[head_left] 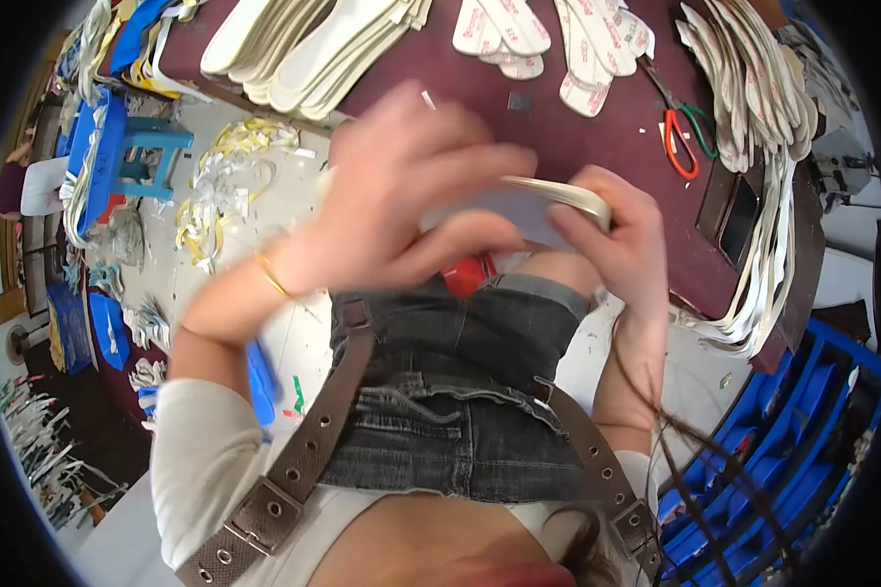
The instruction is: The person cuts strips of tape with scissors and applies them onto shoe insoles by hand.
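My right hand [622, 230] grips the right end of a pale, curved insole-shaped piece [558, 191] with a cream edge, its thumb on the near side and its fingers round the end. My left hand [411, 186], blurred by motion, is at the piece's left part; its thumb and fingers are apart, and whether they touch the piece is unclear. The piece is above my lap, at the near edge of the dark red table [578, 142].
Stacked cream insoles [313, 49], printed insoles [504, 29] and red-and-green-handled scissors [680, 142] lie on the table. More insoles [749, 83] and long white strips [768, 254] are at right. Blue racks [783, 430] stand lower right, a blue stool [152, 157] at left.
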Action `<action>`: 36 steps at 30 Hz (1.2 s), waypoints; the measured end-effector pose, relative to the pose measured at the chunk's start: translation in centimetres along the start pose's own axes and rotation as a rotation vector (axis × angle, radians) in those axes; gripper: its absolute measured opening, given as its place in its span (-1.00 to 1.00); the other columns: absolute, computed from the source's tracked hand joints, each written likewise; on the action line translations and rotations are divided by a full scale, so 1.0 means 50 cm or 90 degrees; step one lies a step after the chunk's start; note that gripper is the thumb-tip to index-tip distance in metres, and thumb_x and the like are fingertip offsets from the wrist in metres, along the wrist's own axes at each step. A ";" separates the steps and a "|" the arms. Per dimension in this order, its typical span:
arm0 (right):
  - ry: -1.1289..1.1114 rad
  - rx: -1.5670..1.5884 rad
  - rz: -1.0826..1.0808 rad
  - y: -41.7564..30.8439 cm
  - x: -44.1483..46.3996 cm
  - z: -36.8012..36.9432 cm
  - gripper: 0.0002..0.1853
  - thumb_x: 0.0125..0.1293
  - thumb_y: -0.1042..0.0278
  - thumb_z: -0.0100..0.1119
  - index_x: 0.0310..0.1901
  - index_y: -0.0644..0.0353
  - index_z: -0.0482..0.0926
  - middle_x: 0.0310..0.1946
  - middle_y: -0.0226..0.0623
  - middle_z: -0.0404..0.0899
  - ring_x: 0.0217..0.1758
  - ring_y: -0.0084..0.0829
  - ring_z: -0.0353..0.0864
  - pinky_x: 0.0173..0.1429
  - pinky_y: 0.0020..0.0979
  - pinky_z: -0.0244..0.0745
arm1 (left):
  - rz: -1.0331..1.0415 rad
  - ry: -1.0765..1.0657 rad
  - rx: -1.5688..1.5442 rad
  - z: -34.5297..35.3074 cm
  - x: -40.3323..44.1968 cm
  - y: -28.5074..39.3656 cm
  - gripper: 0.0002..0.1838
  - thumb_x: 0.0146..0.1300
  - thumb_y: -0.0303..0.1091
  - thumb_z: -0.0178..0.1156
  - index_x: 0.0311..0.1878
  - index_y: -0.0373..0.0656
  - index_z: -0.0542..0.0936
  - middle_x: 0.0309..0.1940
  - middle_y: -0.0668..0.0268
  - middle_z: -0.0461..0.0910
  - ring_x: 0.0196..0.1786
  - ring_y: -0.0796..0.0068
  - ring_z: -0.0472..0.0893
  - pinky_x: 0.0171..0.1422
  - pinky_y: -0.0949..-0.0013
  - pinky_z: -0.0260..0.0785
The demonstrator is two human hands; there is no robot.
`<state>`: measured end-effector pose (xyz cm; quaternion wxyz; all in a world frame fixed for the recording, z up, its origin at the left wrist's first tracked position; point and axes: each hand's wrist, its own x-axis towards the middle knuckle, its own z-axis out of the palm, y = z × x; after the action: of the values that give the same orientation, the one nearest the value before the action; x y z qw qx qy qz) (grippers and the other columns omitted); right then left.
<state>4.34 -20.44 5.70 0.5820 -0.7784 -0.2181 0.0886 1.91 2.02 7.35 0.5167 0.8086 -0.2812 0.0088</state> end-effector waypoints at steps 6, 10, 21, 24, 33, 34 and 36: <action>0.010 0.165 -0.094 -0.057 0.042 0.001 -0.78 0.00 0.56 0.33 -0.27 0.29 0.57 -0.46 -0.39 0.46 -0.44 -0.65 0.43 -0.41 -0.62 0.29 | -0.035 -0.430 0.210 -0.077 0.072 -0.028 -0.61 0.03 -0.12 0.34 -0.55 -0.29 0.51 -0.66 0.15 0.41 -0.58 0.12 0.43 -0.48 0.23 0.27; 0.003 0.069 -0.144 -0.017 0.017 -0.029 -0.84 0.01 0.63 0.32 -0.32 0.35 0.61 -0.32 -0.32 0.50 -0.42 -0.67 0.43 -0.39 -0.62 0.33 | 0.008 -0.326 0.237 -0.101 0.059 -0.015 -0.55 0.09 -0.02 0.26 -0.59 -0.29 0.55 -0.71 0.16 0.44 -0.59 0.15 0.49 -0.49 0.23 0.30; 0.212 0.581 -0.082 0.032 0.020 0.119 -0.86 0.26 0.41 0.20 -0.30 0.28 0.47 -0.30 -0.32 0.51 -0.52 -0.74 0.34 -0.51 -0.67 0.22 | -0.194 0.176 -0.211 0.027 0.012 -0.009 -0.79 0.18 -0.33 0.25 -0.31 -0.33 0.61 -0.49 0.33 0.62 -0.45 0.68 0.54 -0.42 0.53 0.38; 0.193 0.601 -0.033 0.033 0.010 0.139 -0.86 0.27 0.39 0.19 -0.32 0.26 0.45 -0.30 -0.34 0.50 -0.55 -0.74 0.31 -0.53 -0.67 0.19 | -0.214 0.272 -0.336 0.055 0.022 -0.004 -0.76 0.22 -0.30 0.22 -0.28 -0.34 0.60 -0.49 0.38 0.59 -0.43 0.74 0.51 -0.43 0.57 0.35; 0.103 0.479 0.079 0.041 0.008 0.104 -0.91 0.25 0.44 0.21 -0.33 0.23 0.51 -0.50 -0.52 0.48 -0.51 -0.77 0.34 -0.46 -0.66 0.24 | -0.321 0.256 -0.385 0.053 0.041 -0.042 -0.63 0.28 -0.10 0.13 -0.18 -0.29 0.56 -0.36 0.27 0.62 -0.41 0.62 0.56 -0.35 0.54 0.40; 0.086 0.422 0.098 0.043 -0.008 0.114 -0.91 0.25 0.49 0.17 -0.36 0.25 0.47 -0.45 -0.50 0.44 -0.49 -0.76 0.32 -0.45 -0.66 0.22 | -0.346 0.236 -0.351 0.049 0.035 -0.047 -0.61 0.27 -0.08 0.13 -0.15 -0.28 0.55 -0.36 0.25 0.62 -0.41 0.60 0.58 -0.34 0.53 0.42; 0.053 0.188 0.117 0.055 -0.022 0.126 -0.92 0.26 0.54 0.12 -0.34 0.26 0.41 -0.40 -0.49 0.42 -0.44 -0.72 0.35 -0.37 -0.62 0.27 | -0.341 0.229 -0.381 0.056 0.036 -0.064 -0.59 0.27 -0.05 0.13 -0.12 -0.28 0.54 -0.37 0.25 0.61 -0.41 0.59 0.57 -0.34 0.52 0.44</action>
<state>1.53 -16.09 1.05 0.6883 -0.7039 -0.1058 0.1402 4.14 -0.15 3.96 0.7531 0.6531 0.0422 -0.0666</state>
